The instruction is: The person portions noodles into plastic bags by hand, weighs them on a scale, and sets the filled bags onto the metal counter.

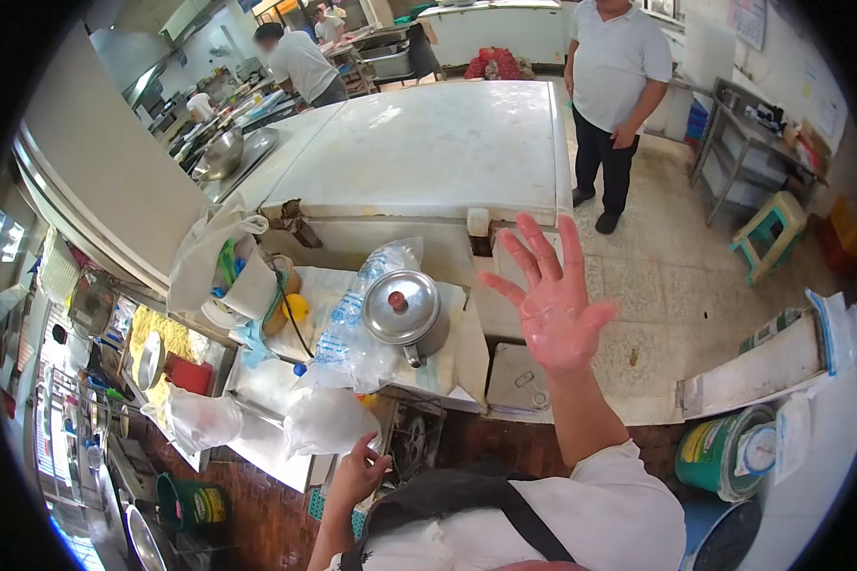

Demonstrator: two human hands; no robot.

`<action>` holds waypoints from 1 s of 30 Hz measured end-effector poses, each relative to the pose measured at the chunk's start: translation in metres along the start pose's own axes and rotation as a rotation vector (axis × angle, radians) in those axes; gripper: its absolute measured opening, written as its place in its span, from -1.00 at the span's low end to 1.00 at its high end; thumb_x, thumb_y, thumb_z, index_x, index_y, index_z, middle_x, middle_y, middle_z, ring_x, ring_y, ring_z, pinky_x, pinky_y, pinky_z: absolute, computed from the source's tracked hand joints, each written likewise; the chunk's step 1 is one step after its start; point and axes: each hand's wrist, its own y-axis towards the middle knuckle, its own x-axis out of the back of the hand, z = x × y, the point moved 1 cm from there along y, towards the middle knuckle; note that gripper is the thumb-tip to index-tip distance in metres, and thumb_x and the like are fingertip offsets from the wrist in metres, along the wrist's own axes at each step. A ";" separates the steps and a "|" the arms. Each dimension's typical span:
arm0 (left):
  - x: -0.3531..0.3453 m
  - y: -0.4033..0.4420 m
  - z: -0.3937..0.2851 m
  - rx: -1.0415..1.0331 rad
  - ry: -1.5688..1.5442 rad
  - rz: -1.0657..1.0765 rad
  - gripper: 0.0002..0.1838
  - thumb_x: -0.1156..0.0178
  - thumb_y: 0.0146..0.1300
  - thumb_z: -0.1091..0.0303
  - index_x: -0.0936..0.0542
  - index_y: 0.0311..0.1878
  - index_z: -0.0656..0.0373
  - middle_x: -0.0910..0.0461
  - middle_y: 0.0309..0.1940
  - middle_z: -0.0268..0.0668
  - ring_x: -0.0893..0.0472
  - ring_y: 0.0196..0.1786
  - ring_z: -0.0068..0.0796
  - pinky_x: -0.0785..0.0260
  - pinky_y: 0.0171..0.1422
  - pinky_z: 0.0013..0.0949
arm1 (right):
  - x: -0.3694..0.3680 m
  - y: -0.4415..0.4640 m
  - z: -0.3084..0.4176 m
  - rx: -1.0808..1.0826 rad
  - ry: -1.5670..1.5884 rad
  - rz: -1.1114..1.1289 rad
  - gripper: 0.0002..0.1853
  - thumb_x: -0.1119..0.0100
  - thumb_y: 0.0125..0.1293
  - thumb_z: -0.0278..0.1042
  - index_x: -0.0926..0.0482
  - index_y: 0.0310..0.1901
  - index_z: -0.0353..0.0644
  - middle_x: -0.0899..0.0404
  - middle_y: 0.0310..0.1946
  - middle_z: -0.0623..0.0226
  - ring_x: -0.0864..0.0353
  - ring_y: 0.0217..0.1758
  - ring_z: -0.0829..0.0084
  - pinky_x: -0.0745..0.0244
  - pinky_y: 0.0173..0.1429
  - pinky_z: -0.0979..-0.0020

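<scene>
My right hand [554, 319] is raised with its wet-looking palm facing me and its fingers spread, holding nothing. My left hand [360, 469] is low, beside a filled white plastic bag [328, 423]; its fingers are loosely bent, with gaps between them and no object visible in them. A lidded metal pot [401, 309] with a red knob stands between the hands and the large white surface. Left of the pot lies a clear plastic bag [348, 328] with blue print. Another filled bag [203, 419] sits farther left.
A person [619, 67] in a white shirt stands beyond the large white surface [438, 143]. Another person [300, 67] bends at the back left. A stool [769, 238] and a green bucket [724, 452] are on the right. A second bucket [190, 502] stands lower left.
</scene>
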 end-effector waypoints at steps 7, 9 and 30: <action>0.005 0.000 -0.014 -0.009 -0.003 -0.015 -0.35 -0.33 0.26 0.21 -0.38 0.37 0.18 -0.70 -0.27 -0.09 -0.69 -0.20 -0.05 -0.48 -0.06 -0.12 | -0.004 0.010 -0.005 0.084 -0.146 0.093 0.13 0.10 0.22 0.63 0.20 0.59 0.03 -0.02 0.54 -0.05 -0.12 0.57 0.03 -0.26 0.44 -0.12; 0.004 -0.003 -0.011 -0.009 -0.013 -0.014 -0.35 -0.34 0.26 0.21 -0.38 0.37 0.17 -0.70 -0.27 -0.08 -0.69 -0.20 -0.05 -0.48 -0.07 -0.12 | 0.000 0.002 -0.008 0.004 -0.230 0.109 -0.01 -0.04 0.28 0.47 0.01 0.54 0.02 -0.16 0.48 0.00 -0.20 0.52 0.08 -0.26 0.44 -0.05; 0.001 0.002 -0.009 -0.039 0.020 -0.026 -0.35 -0.35 0.24 0.19 -0.40 0.36 0.16 -0.71 -0.29 -0.09 -0.69 -0.24 -0.06 -0.49 -0.09 -0.13 | 0.001 -0.016 -0.029 -0.058 0.099 -0.017 -0.16 -0.37 0.24 0.03 -0.19 0.47 -0.05 -0.15 0.48 -0.01 -0.25 0.47 -0.04 -0.22 0.46 -0.03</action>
